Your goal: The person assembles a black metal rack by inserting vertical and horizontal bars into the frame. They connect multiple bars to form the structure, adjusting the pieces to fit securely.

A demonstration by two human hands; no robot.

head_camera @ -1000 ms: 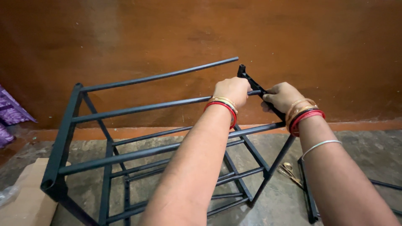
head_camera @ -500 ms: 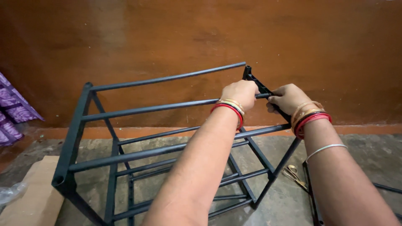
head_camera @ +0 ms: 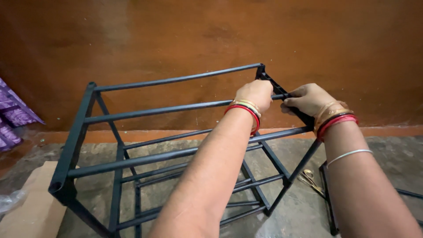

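A black metal rack (head_camera: 132, 112) of thin tubes and plastic side bars stands on the floor before me. My left hand (head_camera: 256, 93) is closed around the middle top tube near its right end. My right hand (head_camera: 309, 99) grips the right side bar where that tube meets it. Both wrists carry red and gold bangles. Lower tiers of tubes show beneath my arms.
An orange-brown wall (head_camera: 211, 39) rises right behind the rack. Scissors (head_camera: 309, 180) lie on the grey floor at the right, next to a loose black frame part (head_camera: 328, 198). Cardboard (head_camera: 35, 207) lies at the lower left, purple cloth (head_camera: 11, 117) at the far left.
The view has shifted a little, so the rack and both hands sit slightly right and lower. Both hands keep their grip at the rack's top right corner.
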